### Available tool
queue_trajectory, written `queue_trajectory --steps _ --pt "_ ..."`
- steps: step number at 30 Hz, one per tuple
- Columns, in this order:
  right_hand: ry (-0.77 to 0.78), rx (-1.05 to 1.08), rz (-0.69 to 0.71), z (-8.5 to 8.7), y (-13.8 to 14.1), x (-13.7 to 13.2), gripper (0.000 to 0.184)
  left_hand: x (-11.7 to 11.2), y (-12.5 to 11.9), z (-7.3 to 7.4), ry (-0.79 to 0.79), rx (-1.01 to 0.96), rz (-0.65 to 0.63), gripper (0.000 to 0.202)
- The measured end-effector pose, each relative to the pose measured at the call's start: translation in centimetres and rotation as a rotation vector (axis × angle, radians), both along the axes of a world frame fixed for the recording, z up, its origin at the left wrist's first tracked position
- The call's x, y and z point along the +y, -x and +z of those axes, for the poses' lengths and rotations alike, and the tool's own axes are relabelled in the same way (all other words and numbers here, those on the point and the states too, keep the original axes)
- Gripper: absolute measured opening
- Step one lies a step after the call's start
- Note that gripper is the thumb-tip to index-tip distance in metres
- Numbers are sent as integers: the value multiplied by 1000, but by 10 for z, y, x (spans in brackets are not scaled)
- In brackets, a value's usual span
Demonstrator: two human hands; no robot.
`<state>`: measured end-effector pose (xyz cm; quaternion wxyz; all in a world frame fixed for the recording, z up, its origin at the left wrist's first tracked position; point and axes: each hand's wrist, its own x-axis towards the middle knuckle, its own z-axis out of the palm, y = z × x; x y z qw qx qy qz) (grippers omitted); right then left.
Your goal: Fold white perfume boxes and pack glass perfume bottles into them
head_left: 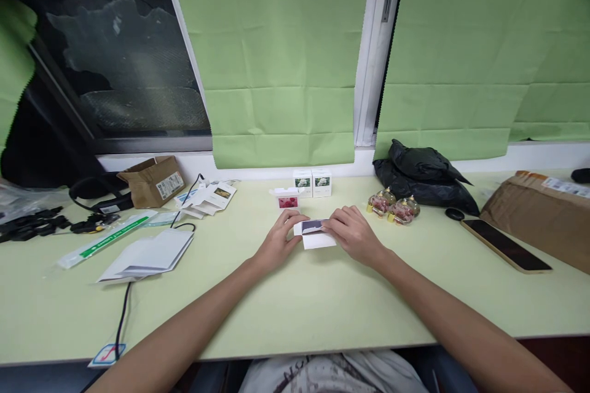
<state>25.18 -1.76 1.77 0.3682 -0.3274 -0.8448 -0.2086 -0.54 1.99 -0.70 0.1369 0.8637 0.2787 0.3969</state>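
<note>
In my head view, two white boxes (321, 187) stand at the back of the table (276, 307), closed by the look of them; the pink-pictured box (288, 201) before them has its flap up, not yet shut; the small carton (319, 242) between my hands is likewise open, flaps out; my left hand (282, 236), partly curled, grips its left end; my right hand (354, 233), fingers bent close together, holds its right side.

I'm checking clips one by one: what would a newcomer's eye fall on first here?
Probably the bright green curtains, hanging across the window behind the table. Next, in the middle, the left hand and right hand hold a small white box between them. To their right, two gold-topped bottles sit near a black bag.
</note>
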Motion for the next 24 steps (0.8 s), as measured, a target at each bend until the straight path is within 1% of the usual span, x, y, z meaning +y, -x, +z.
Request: queue_trajectory --steps 3,7,12,15,20,24 --pt "33 14 11 0 1 0 18 0 0 -1 -7 -2 12 52" --pt "69 37 39 -3 1 -1 20 1 0 -1 -39 -29 37 48" --pt "108 79 103 -4 1 -1 16 3 0 -2 -65 -51 56 44" --pt "108 79 119 -5 1 -1 14 3 1 -3 -76 -51 63 45" --pt "84 67 121 -6 2 -2 12 2 0 -2 -55 -55 59 46" --pt "66 71 100 -5 1 -3 15 1 -2 -2 11 -72 57 41"
